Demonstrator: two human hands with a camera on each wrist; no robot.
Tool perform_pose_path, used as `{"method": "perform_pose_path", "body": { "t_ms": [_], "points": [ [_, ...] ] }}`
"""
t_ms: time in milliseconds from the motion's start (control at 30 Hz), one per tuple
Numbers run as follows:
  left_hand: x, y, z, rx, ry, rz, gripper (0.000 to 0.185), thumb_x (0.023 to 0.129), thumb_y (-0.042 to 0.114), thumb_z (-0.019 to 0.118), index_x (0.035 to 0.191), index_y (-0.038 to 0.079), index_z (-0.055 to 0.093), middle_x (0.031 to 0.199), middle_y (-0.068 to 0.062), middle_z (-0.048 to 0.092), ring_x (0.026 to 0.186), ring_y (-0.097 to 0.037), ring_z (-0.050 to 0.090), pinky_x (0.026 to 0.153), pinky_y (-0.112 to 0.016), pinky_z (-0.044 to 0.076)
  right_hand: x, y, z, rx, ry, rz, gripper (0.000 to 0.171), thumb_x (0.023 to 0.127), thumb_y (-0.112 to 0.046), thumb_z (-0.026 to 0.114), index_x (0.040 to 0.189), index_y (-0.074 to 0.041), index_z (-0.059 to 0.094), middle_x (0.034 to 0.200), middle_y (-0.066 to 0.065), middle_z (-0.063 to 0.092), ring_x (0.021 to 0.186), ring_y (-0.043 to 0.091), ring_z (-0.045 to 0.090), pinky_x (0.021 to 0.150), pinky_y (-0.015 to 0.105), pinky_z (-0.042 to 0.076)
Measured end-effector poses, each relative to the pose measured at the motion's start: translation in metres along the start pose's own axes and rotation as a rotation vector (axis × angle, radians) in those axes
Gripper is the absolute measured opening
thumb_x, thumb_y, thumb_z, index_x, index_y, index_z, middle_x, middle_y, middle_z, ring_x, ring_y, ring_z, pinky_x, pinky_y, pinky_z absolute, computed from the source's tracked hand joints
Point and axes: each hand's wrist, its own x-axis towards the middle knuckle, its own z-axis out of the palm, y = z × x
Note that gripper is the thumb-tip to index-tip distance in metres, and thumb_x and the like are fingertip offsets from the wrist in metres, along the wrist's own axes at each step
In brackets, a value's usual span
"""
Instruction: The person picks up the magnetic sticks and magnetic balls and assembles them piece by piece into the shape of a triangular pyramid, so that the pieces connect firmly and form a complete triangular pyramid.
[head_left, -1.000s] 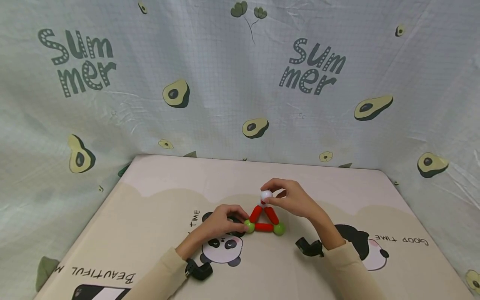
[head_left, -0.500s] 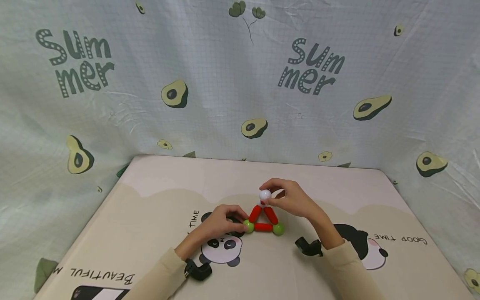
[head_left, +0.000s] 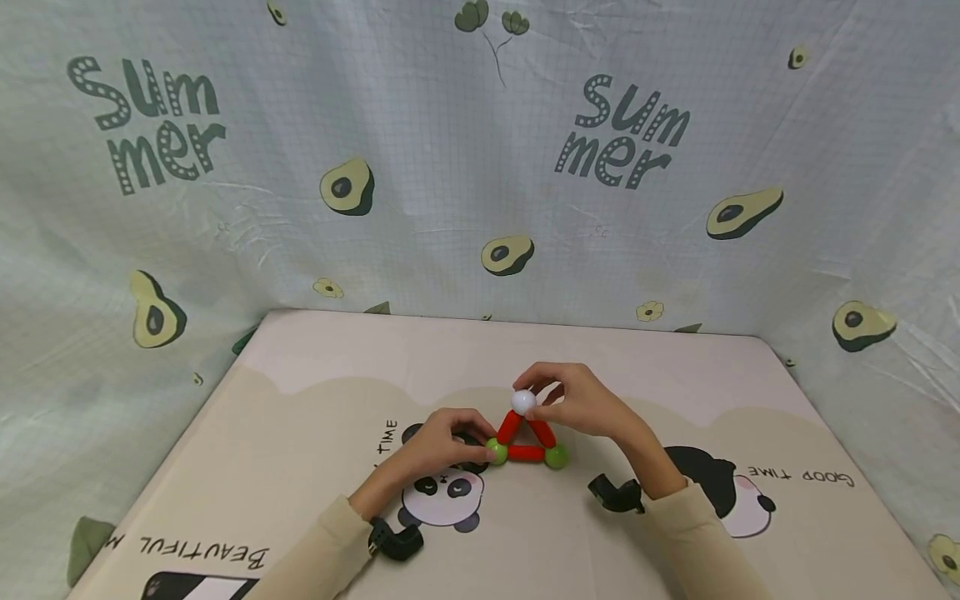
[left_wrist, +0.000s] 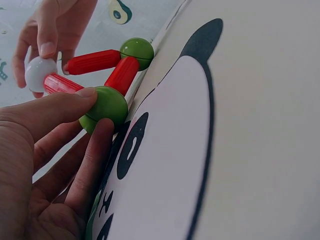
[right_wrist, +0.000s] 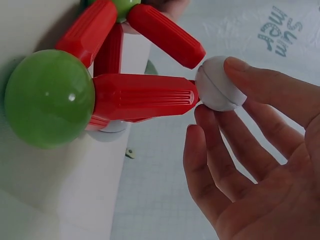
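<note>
Pale green fabric printed with avocados and the word "Summer" hangs behind a cream play mat [head_left: 315, 433] decorated with cartoon pandas and lettering. At left, a person's left hand [head_left: 442, 446] rests on the mat over a panda print, its thumb and fingers pinching the left green ball [head_left: 497, 452] that forms one base corner of a small triangle of magnetic toy pieces; the left wrist view shows that ball [left_wrist: 104, 107] gripped between thumb and forefinger, touching the mat. Three red rods make up the frame: a base rod [head_left: 526, 453] lying flat between the two green balls, and two slanted rods [head_left: 510, 427] rising to meet at the top. At the peak sits a white ball [head_left: 523, 401], held by the fingertips of the right hand [head_left: 577, 402]; the right wrist view shows the forefinger and another finger curled about that ball [right_wrist: 217, 84], which touches the ends of the slanted rods. The right green ball [head_left: 556, 456] rests on the mat at the far base corner, untouched. Black wrist cameras [head_left: 617, 493] sit at both cream sleeves.
</note>
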Motion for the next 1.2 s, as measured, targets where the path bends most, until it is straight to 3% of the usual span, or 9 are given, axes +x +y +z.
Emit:
{"method": "perform_pose_path", "body": {
  "t_ms": [467,733,1200],
  "points": [
    [0.000,0.001,0.000,0.006,0.001,-0.004,0.024,0.088,0.023,0.082,0.109,0.013,0.077,0.101,-0.007,0.077,0.092,-0.012,0.068,0.083,-0.023,0.052,-0.003,0.004,-0.007,0.009,-0.040,0.010,0.029,0.089,-0.012,0.078,0.118,-0.013,0.072,0.111,0.004,0.074,0.100,0.018,0.068,0.087,0.032,0.059],
    [-0.001,0.003,0.001,0.026,0.004,-0.014,0.023,0.088,0.025,0.081,0.108,0.014,0.077,0.102,-0.005,0.077,0.093,-0.012,0.068,0.083,-0.022,0.052,-0.006,0.015,-0.012,-0.019,-0.179,0.077,0.045,0.088,-0.006,0.074,0.132,-0.011,0.063,0.098,0.005,0.073,0.091,0.014,0.068,0.087,0.032,0.058],
    [-0.001,0.004,0.000,0.028,0.008,-0.034,0.021,0.088,0.026,0.081,0.107,0.020,0.077,0.099,0.001,0.077,0.092,-0.012,0.069,0.083,-0.024,0.053,-0.006,0.015,-0.011,-0.006,-0.247,-0.014,0.059,0.091,0.002,0.065,0.147,-0.016,0.054,0.099,0.010,0.072,0.091,0.012,0.067,0.088,0.029,0.058]
  ]
}}
